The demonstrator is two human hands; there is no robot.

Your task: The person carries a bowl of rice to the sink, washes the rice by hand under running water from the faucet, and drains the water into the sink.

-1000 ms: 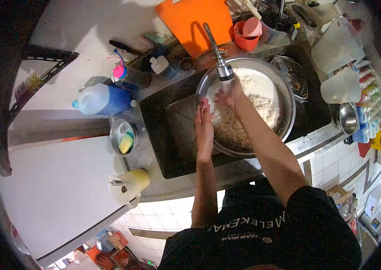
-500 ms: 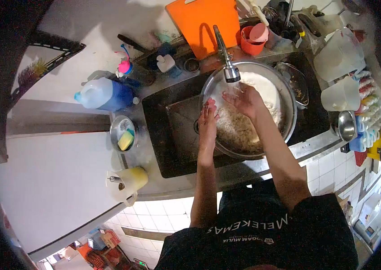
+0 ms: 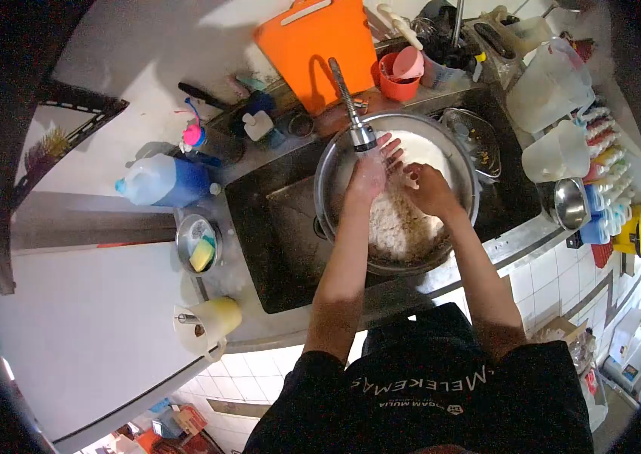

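A large metal bowl (image 3: 322, 178) stands in the dark sink, holding pale, grainy stuff (image 3: 403, 231) and cloudy white liquid (image 3: 432, 149). Over it hangs the faucet's metal spout (image 3: 363, 136), with water running from it. My left hand (image 3: 369, 175) is right under the spout, wet, its fingers spread toward the right. Close beside it, my right hand (image 3: 430, 191) is above the bowl with fingers loosely bent and nothing visible in them. Whether the two hands touch is hard to make out.
A strainer (image 3: 475, 136) lies right of the bowl. Behind the sink (image 3: 260, 257) stand an orange cutting board (image 3: 320, 57) and a red cup (image 3: 398, 87). Left are a blue liquid jug (image 3: 165, 180), a sponge bowl (image 3: 198, 250) and a yellowish pitcher (image 3: 214, 321). Plastic containers (image 3: 555, 155) stand right.
My left hand has moved from the bowl's left rim to under the running water. My right hand has drawn back from the spout toward me, its fingers now more bent. The view has shifted slightly.
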